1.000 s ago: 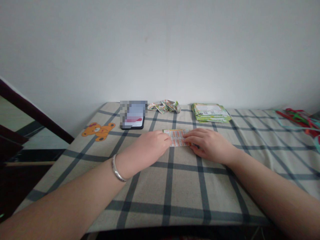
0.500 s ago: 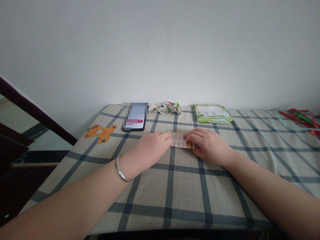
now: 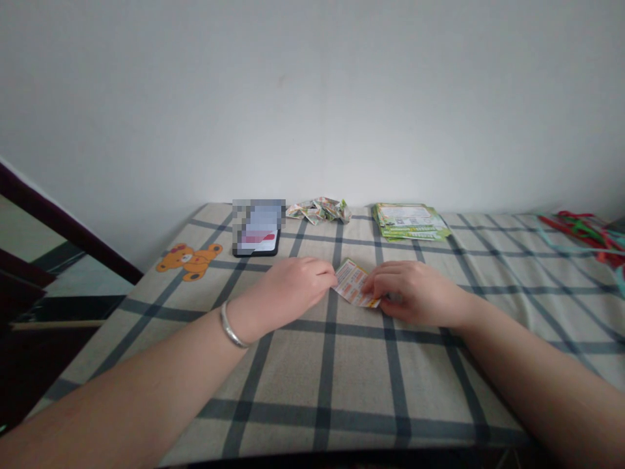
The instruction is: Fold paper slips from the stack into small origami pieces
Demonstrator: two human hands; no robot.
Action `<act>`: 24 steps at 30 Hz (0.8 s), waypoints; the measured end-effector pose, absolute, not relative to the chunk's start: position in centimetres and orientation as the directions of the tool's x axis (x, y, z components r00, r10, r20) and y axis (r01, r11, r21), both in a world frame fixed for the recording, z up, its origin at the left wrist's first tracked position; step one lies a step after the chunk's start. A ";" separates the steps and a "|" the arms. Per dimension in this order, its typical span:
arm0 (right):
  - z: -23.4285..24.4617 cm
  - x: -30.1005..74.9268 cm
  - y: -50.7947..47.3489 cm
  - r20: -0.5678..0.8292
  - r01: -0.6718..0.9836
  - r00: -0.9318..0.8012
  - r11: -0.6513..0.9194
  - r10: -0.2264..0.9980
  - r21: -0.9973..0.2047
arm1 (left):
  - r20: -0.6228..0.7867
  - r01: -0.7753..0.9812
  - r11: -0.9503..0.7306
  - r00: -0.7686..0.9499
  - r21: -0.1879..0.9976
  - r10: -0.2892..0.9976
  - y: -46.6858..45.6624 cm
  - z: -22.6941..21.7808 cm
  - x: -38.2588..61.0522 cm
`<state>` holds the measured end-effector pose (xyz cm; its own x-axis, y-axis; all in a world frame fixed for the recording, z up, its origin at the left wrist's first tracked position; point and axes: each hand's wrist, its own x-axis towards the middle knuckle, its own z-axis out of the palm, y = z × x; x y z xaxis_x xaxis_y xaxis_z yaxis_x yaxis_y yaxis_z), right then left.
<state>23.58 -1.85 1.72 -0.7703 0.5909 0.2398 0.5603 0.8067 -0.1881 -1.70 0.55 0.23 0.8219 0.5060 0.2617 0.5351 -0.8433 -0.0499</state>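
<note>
Head view: the printed slip (image 3: 351, 285) now slants, where half a second ago it lay nearly level; this suggests it is being turned between the hands
Left hand (image 3: 301, 285): fingertips pinched at the slip's left edge; thumb hidden
Right hand (image 3: 413, 293): fingers curled, gripping the right edge
Slip's place: between both sets of fingertips, over the checked tablecloth (image 3: 361, 378); any lift unclear

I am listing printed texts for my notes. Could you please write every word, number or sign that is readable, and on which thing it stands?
No text can be read.
Small paper between left hand and right hand: print too small.
Stack of green sheets: print too small.
Crumpled paper: print too blurred.
Phone: screen mostly pixelated, unreadable.
</note>
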 end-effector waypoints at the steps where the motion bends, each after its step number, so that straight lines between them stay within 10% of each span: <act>1: 1.8 23.5 -2.0 0.207 0.576 -0.767 0.794 0.607 -0.193 | 0.255 0.533 -0.844 0.825 -0.059 0.504 0.4 0.4 -1.6; 9: 2.0 23.4 -2.6 0.180 0.651 -0.714 0.737 0.676 -0.185 | 0.243 0.451 -0.892 0.869 -0.025 0.432 -0.1 1.0 -1.9; 16: 0.4 23.7 -1.7 0.289 0.672 -0.548 0.619 0.785 -0.407 | 0.206 0.469 -0.882 0.860 0.043 0.468 0.0 1.2 -2.0; 24: 0.1 23.6 -1.2 0.442 0.539 -0.675 0.804 0.591 -0.252 | 0.192 0.456 -0.890 0.872 0.014 0.450 -0.2 1.3 -2.0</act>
<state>23.56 -1.16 0.07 -0.6747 0.5910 0.4421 0.5391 0.8037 -0.2518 -1.96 -0.20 1.25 0.8719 0.4504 0.1922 0.4564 -0.8896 0.0144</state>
